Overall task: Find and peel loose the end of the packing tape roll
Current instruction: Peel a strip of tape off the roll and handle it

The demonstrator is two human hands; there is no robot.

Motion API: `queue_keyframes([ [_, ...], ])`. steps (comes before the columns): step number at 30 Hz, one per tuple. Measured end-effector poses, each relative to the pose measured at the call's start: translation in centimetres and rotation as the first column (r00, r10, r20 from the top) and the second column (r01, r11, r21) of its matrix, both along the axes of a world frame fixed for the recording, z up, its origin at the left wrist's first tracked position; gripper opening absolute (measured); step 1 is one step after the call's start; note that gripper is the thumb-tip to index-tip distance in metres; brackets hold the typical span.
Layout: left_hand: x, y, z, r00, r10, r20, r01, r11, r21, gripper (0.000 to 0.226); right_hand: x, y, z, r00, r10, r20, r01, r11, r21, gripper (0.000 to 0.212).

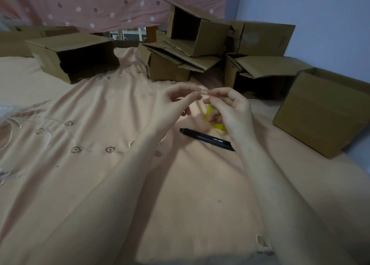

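Fingers of left hand (170, 104) and right hand (230, 108) pinching clear tape strip (204, 92) | black pen (207, 139) reads "deli"

A peach bedsheet (100, 164) with stitched flowers covers the bed and carries everything. Just below the fingers (197, 94) a black pen (207, 139) lies flat on the sheet, its near end hidden under the right forearm. Beyond the fingertips brown cardboard boxes (180, 64) sit in a loose heap, some on their sides. One open box (74, 58) lies well left of the fingers, and another box (324, 112) stands to their right.
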State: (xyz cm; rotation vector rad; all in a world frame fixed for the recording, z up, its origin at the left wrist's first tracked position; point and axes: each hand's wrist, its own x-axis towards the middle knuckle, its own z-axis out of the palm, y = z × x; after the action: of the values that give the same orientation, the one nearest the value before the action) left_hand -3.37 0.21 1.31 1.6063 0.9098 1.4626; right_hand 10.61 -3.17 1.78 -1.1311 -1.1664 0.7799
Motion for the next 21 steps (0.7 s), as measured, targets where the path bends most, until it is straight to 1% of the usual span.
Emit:
queue_keyframes([
  [2, 0.10, 0.13, -0.12, 0.999, 0.040, -0.025, -0.040, 0.999, 0.004, 0.005, 0.01, 0.03, 0.09, 1.000, -0.002, -0.010, 0.002, 1.000, 0.001, 0.019],
  [5, -0.01, 0.37, -0.32, 0.992, 0.110, -0.054, -0.108, 0.994, 0.028, 0.006, 0.15, -0.10, 0.23, 0.999, 0.032, -0.037, -0.031, 0.999, 0.027, 0.034],
  [8, -0.06, 0.38, -0.48, 0.984, 0.145, -0.105, -0.136, 0.987, 0.089, 0.008, 0.15, -0.18, 0.16, 0.997, 0.050, 0.055, -0.054, 0.996, 0.071, 0.039],
  [10, 0.03, 0.31, -0.62, 0.977, 0.158, -0.142, -0.142, 0.983, 0.116, 0.010, -0.10, -0.10, -0.05, 0.990, 0.049, 0.130, -0.059, 0.996, 0.074, 0.034],
  [12, 0.10, 0.23, -0.64, 0.975, 0.152, -0.163, -0.131, 0.982, 0.133, 0.011, -0.26, 0.04, -0.29, 0.987, 0.034, 0.158, -0.045, 0.996, 0.070, 0.027],
  [18, 0.19, 0.11, -0.48, 0.982, 0.111, -0.153, -0.094, 0.989, 0.115, 0.011, -0.10, 0.28, -0.46, 0.991, -0.049, 0.123, 0.037, 0.995, 0.097, 0.000],
  [21, 0.23, 0.08, -0.37, 0.986, 0.108, -0.126, -0.100, 0.992, 0.072, 0.011, -0.14, 0.46, -0.49, 0.990, -0.078, 0.116, 0.068, 0.994, 0.086, 0.005],
])
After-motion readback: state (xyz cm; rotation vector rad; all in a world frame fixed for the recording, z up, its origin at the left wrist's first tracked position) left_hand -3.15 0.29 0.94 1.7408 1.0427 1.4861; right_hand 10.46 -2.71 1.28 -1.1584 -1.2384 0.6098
